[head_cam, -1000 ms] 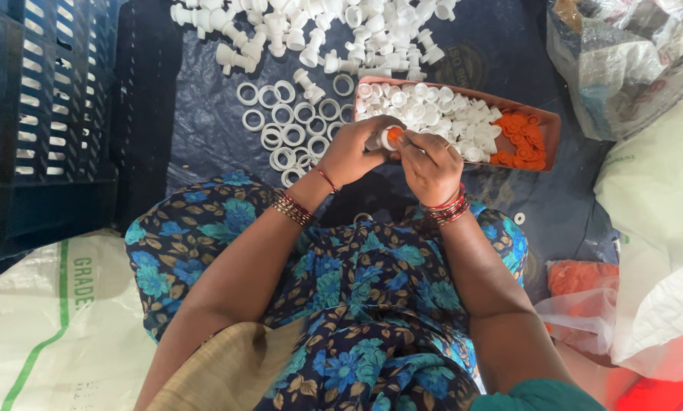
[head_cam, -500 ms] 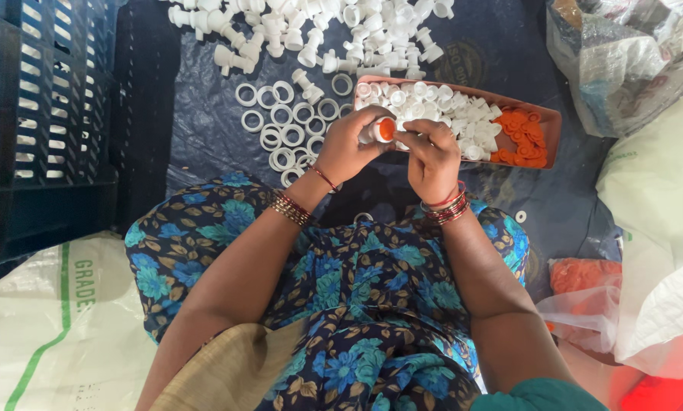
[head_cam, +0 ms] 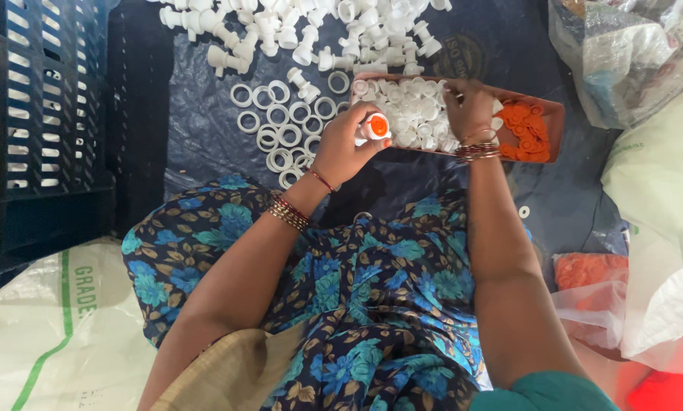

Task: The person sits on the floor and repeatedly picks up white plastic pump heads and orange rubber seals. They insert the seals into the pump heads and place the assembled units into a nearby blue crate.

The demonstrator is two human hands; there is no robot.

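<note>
Orange-topped white cap sits pinched in the left hand at nine o'clock of the tray, so hold it level while the right hand, fingers curled onto the white pieces, picks one cleanly.

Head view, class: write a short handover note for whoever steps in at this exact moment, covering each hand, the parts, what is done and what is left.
Left hand: holds a small white cap with an orange insert in a fingertip grip.
Right hand: reaching into the brown tray, fingers among the white caps; whether it grips one cannot be told.
Parts: orange inserts heaped at the tray's right end; white rings and white spouts lie on the dark sheet.
Done: one cap fitted with an insert.
Left: many white caps and loose inserts in the tray.
</note>
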